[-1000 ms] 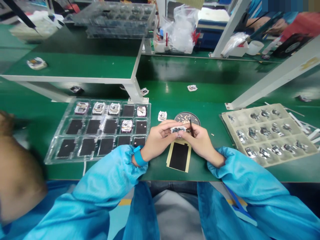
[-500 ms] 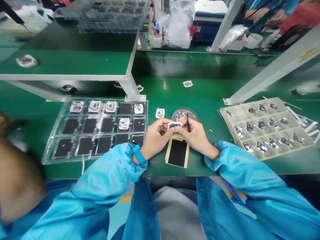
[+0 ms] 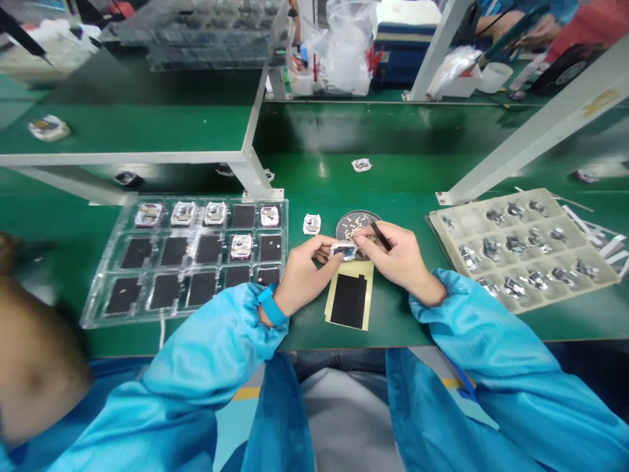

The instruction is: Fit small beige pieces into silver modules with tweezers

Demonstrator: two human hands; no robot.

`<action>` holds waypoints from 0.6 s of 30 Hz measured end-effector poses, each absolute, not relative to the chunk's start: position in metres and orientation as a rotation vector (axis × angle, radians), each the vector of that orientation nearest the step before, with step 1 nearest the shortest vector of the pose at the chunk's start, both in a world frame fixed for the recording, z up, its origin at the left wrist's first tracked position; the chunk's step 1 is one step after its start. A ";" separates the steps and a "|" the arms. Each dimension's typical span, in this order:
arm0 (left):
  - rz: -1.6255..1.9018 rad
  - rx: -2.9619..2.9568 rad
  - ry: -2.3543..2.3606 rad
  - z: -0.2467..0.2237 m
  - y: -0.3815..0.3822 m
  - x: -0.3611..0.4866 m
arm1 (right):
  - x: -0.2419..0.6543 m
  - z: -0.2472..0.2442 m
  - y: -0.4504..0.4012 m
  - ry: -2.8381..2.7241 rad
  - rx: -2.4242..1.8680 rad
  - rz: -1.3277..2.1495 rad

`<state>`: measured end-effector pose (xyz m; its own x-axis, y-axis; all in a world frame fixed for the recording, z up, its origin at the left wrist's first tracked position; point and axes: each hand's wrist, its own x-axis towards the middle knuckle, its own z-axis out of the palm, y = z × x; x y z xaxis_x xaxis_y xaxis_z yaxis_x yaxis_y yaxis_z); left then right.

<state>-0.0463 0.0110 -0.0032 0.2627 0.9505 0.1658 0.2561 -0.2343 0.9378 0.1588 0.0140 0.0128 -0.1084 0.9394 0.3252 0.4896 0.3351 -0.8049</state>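
Observation:
My left hand (image 3: 302,272) is closed on a small white watch case (image 3: 350,252) with electronics inside, tilted toward me. At its right side, my right hand (image 3: 400,259) grips dark tweezers (image 3: 380,235), their upper end sticking up past the fingers. The tweezer tips are hidden, and the right fingertips are close to the case's edge. Just behind the hands lies a round dark dish (image 3: 345,225) with many tiny pale parts. Below the case is a yellow backing sheet (image 3: 370,305) bearing a black rectangle (image 3: 348,299). Another white watch case (image 3: 311,224) rests left of the dish.
On the left, a clear tray (image 3: 93,308) holds watch cases and black pads. A beige tray (image 3: 528,262) of metallic parts lies right. A raised shelf (image 3: 162,128) and a slanted white post (image 3: 521,118) frame the bench. Another person's arm (image 3: 39,367) is at far left.
My right hand has drawn slightly right, away from the case, and the tweezers now lean left at the top. My left hand still holds the case, now more tilted.

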 end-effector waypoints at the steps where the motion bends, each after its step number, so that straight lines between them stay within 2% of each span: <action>1: 1.013 1.714 1.131 -0.002 0.011 -0.046 | 0.159 0.014 0.014 -1.770 -1.235 0.632; 7: 0.996 1.775 1.167 -0.001 0.010 -0.047 | 0.161 0.009 0.016 -1.936 -0.953 0.541; 18: 1.021 1.850 1.218 -0.002 0.011 -0.042 | 0.165 0.001 0.014 -2.062 -1.001 0.485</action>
